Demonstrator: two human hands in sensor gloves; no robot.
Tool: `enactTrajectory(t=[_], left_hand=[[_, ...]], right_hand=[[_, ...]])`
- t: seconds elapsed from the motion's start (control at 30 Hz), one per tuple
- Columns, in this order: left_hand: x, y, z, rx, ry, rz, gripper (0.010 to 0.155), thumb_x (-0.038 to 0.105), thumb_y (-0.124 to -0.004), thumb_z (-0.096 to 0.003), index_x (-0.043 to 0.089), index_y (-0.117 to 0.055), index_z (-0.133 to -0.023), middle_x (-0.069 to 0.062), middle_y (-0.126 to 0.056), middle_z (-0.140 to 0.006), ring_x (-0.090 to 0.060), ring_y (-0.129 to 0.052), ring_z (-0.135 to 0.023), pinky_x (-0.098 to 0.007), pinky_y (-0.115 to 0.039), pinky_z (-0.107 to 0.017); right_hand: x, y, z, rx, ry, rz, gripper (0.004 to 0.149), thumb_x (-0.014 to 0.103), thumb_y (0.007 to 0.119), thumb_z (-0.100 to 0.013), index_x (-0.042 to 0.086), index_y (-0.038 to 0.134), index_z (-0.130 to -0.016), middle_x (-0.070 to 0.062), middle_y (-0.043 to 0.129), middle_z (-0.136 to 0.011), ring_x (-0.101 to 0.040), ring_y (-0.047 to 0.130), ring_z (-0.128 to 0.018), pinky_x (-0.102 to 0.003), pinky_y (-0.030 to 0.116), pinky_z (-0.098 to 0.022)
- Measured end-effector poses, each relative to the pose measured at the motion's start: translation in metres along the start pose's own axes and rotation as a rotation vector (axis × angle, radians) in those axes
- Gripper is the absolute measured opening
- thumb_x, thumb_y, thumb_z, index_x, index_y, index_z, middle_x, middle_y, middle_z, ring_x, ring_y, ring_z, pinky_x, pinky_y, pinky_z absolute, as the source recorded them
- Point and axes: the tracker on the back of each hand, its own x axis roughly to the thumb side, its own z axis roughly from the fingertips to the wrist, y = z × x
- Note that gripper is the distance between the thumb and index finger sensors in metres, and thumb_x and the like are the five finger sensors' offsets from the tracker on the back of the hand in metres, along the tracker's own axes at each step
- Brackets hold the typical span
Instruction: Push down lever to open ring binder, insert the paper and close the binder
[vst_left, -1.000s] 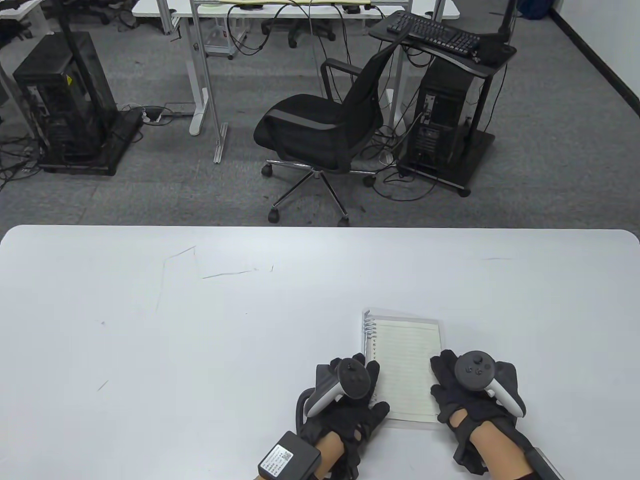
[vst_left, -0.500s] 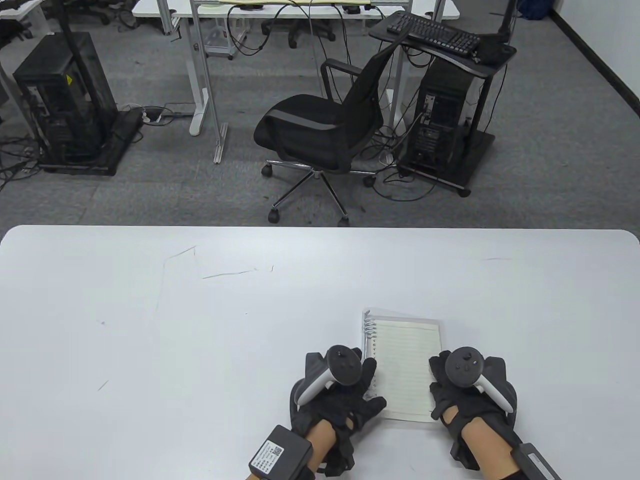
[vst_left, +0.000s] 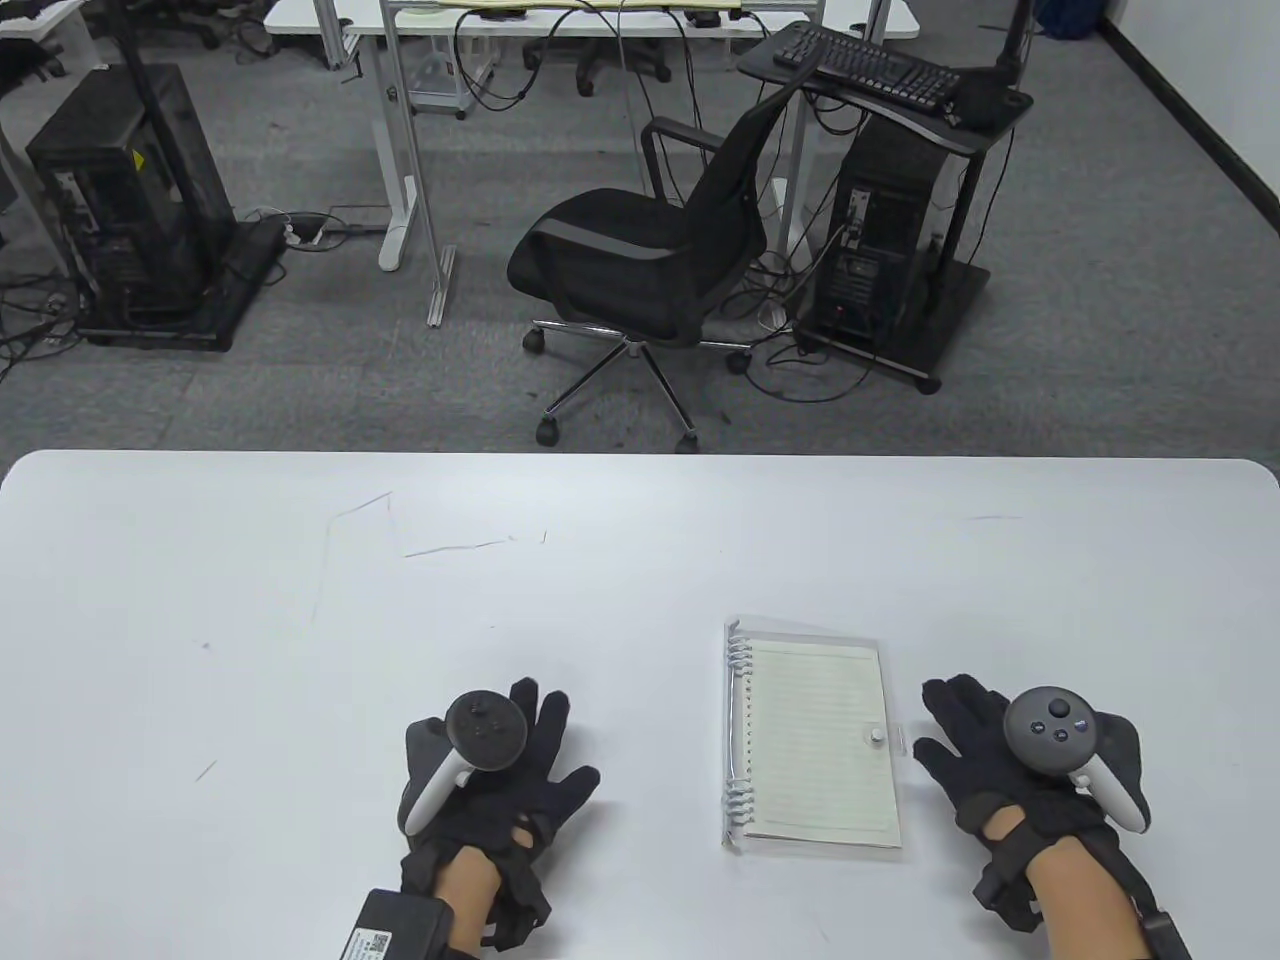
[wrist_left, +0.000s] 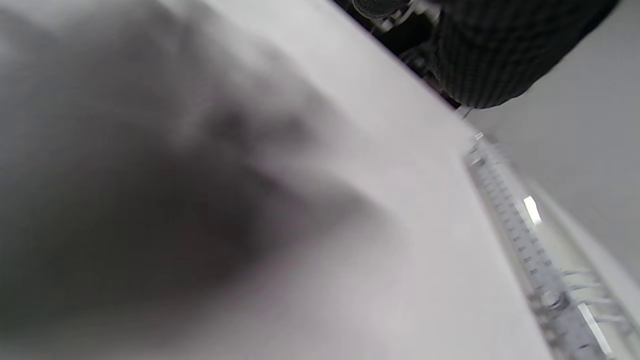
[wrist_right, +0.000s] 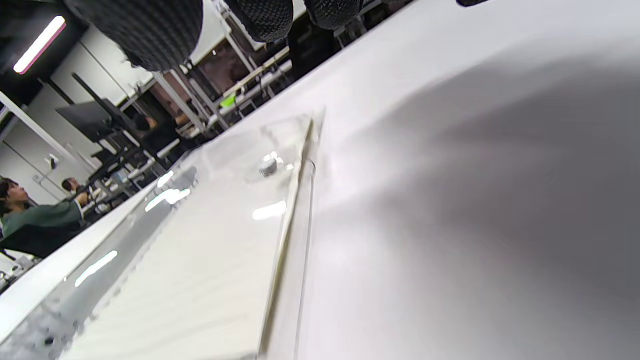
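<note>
A small ring binder lies flat on the white table, its clear cover down over lined paper. Metal rings run along its left edge, and a snap tab sits at the right edge. My left hand rests flat on the table well left of the binder, fingers spread. My right hand lies just right of the binder, fingers straight, holding nothing. The left wrist view shows the ring spine blurred. In the right wrist view the clear cover and snap lie below my fingertips.
Beyond the table's far edge stand a black office chair, a computer cart with a keyboard, and another computer tower at left. Thin pen marks cross the table top.
Both hands left the binder and moved apart, the left one far to the left and the right one a little to the right. The snap tab is uncovered.
</note>
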Motion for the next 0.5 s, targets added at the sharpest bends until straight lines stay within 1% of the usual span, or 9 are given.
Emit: enactTrajectory(t=[0.03,0.07,0.13,0.3,0.5], left_hand=[[-0.003,0.001,-0.002,-0.012,0.005,-0.007,0.080,0.063,-0.076,-0.0444,0.042,-0.028,-0.106,0.012,-0.001,-0.116,-0.037,0.005,-0.106,-0.062,-0.012,-0.072],[-0.005,0.001,-0.005,0.021,0.029,0.008,0.081,0.063,-0.076,-0.0442,0.042,-0.028,-0.106,0.011,-0.002,-0.116,-0.037,0.004,-0.106,-0.062,-0.012,-0.072],[-0.004,0.001,-0.008,0.026,0.033,0.016,0.081,0.062,-0.076,-0.0442,0.042,-0.029,-0.106,0.011,-0.003,-0.116,-0.037,0.003,-0.107,-0.062,-0.012,-0.072],[0.006,-0.005,-0.010,-0.006,-0.023,-0.012,0.079,0.062,-0.075,-0.0444,0.042,-0.030,-0.106,0.011,-0.005,-0.117,-0.037,0.002,-0.107,-0.062,-0.013,-0.072],[0.017,-0.007,-0.004,0.017,-0.085,-0.030,0.077,0.062,-0.074,-0.0448,0.041,-0.032,-0.106,0.010,-0.007,-0.118,-0.037,0.001,-0.107,-0.062,-0.014,-0.072]], right_hand=[[-0.001,0.001,0.000,0.018,0.004,-0.008,0.072,0.049,0.069,-0.052,0.020,0.042,-0.112,-0.015,0.027,-0.121,-0.048,0.021,-0.104,-0.071,0.038,-0.068],[-0.001,0.003,-0.001,0.037,0.001,-0.020,0.072,0.049,0.070,-0.052,0.020,0.041,-0.112,-0.015,0.026,-0.121,-0.048,0.020,-0.104,-0.071,0.037,-0.068],[0.001,0.005,-0.002,0.055,-0.006,-0.018,0.072,0.049,0.069,-0.052,0.020,0.041,-0.112,-0.015,0.025,-0.121,-0.048,0.019,-0.104,-0.071,0.036,-0.068],[0.002,0.007,-0.001,0.065,-0.015,-0.024,0.073,0.049,0.069,-0.052,0.020,0.039,-0.112,-0.015,0.025,-0.121,-0.048,0.019,-0.104,-0.071,0.037,-0.068],[0.005,0.012,-0.002,0.110,-0.023,-0.030,0.073,0.049,0.069,-0.052,0.020,0.039,-0.112,-0.015,0.025,-0.122,-0.048,0.018,-0.104,-0.071,0.036,-0.068]])
